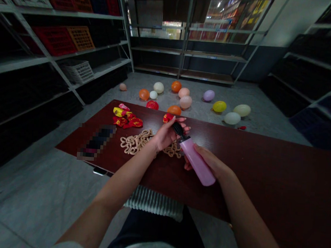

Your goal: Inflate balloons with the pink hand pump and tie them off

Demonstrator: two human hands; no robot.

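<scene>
A pink hand balloon pump [198, 164] with a black ribbed end [178, 128] slants over the table in front of me. My right hand [208, 159] is wrapped round its pink body. At the black end, my left hand [167, 134] has its fingers curled round the pump, palm partly up. A red balloon with a yellow print [168, 118] shows just beyond my left hand; whether the hand touches it I cannot tell. Beneath my left wrist lies a heap of beige looped pieces [137, 142]. Several flat red and yellow balloons [127, 119] lie on the table's far left.
The dark red-brown table [264, 172] stretches to the right. A blurred dark object [97, 142] lies at its left end. Several inflated balloons [185, 102] sit on the floor beyond. Metal shelving [184, 53] stands behind, and shelves with crates [56, 41] line the left.
</scene>
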